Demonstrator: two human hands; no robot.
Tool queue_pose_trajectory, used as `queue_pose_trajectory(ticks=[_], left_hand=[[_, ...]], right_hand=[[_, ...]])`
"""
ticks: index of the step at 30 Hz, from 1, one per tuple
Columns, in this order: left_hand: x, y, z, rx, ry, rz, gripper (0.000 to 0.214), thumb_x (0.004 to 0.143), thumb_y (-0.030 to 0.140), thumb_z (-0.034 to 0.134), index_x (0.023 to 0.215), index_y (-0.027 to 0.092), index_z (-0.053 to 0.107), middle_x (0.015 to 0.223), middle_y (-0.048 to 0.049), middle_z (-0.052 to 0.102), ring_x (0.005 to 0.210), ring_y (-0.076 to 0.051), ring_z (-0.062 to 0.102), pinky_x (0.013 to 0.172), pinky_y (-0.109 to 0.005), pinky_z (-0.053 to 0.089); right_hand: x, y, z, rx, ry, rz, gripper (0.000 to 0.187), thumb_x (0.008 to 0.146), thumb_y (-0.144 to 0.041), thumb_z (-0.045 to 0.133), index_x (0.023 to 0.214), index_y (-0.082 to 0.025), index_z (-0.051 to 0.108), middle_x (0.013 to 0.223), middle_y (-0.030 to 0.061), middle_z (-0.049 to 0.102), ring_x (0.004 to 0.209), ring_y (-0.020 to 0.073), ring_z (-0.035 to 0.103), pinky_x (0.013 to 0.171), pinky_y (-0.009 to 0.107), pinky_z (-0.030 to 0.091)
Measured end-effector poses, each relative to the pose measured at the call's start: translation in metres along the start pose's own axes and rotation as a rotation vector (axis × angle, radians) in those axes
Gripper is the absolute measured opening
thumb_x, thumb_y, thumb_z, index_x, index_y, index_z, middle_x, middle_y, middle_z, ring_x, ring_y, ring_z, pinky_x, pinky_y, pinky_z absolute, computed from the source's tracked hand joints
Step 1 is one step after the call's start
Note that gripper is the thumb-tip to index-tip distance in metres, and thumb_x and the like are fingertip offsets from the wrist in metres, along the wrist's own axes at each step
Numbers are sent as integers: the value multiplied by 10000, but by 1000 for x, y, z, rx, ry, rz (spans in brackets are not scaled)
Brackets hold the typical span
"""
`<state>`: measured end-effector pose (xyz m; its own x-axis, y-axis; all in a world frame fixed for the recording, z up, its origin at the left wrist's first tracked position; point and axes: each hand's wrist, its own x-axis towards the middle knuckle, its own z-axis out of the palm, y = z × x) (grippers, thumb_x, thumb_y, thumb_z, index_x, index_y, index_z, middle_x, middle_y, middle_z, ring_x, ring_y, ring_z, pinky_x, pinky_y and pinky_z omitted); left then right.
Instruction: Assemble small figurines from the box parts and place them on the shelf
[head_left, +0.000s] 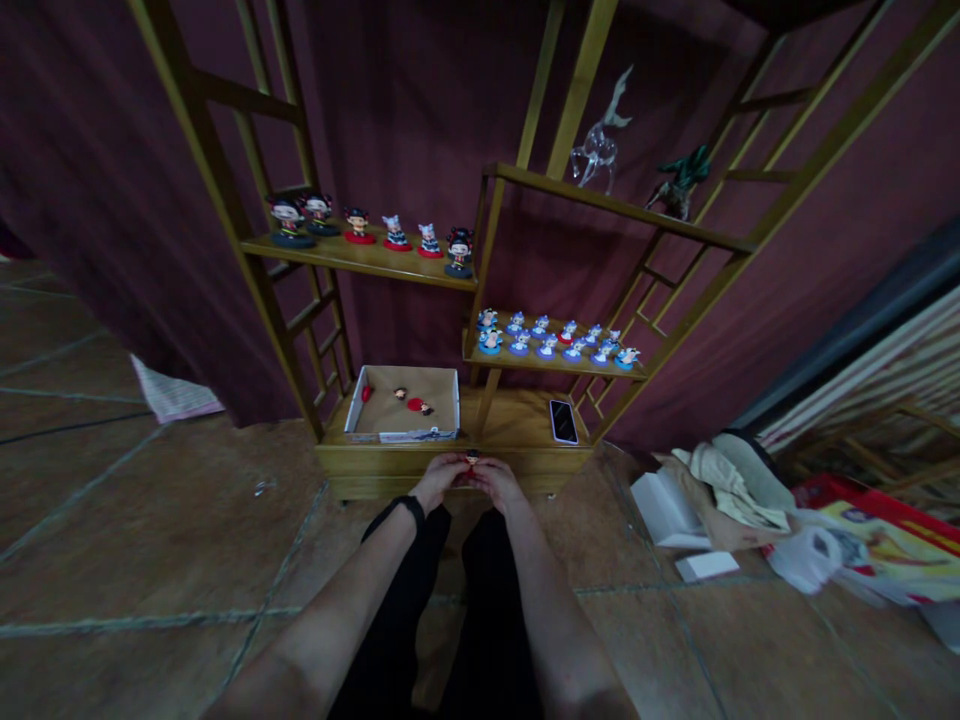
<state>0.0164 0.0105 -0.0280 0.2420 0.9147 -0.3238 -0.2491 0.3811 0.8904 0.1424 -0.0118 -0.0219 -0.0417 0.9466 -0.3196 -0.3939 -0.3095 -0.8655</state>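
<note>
Between my two hands, in front of the low cabinet, is a small figurine [472,458] with a dark-haired head and a red lower part. My left hand [442,478] grips it from the left, fingers closed together. From the other side my right hand [496,480] closes on it too; the fingertips of both hands meet around the red part and partly hide it. Just beyond my left hand, an open shallow cardboard box [379,412] rests on the cabinet top, with several small red and dark-haired pieces lying loose inside.
A phone [563,422] lies on the cabinet top [517,418] at right. Figurines stand on the upper left shelf [360,258] and the middle right shelf [555,366]. Higher up are a clear horse figure [598,150] and a dark green statue [681,183]. White boxes [670,508] and bags crowd the floor at right.
</note>
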Motion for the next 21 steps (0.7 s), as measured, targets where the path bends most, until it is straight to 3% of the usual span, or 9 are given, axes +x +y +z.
queue_pose_trajectory(ticks=[14, 21], left_hand=[[2, -2, -4, -31, -9, 8, 165, 556, 109, 637, 717, 134, 664, 636, -22, 651, 534, -97, 551, 560, -219, 408], [4, -7, -2, 75, -55, 101, 179, 601, 163, 630, 776, 133, 656, 697, -35, 661, 599, -125, 576, 590, -233, 425]], right_hand=[[7, 5, -7, 18, 1, 13, 197, 488, -190, 723, 629, -169, 588, 665, 7, 674, 637, 153, 641, 691, 319, 510], [9, 6, -9, 48, -14, 6, 188, 476, -165, 706, 632, -164, 600, 658, 6, 678, 651, 161, 646, 732, 336, 510]])
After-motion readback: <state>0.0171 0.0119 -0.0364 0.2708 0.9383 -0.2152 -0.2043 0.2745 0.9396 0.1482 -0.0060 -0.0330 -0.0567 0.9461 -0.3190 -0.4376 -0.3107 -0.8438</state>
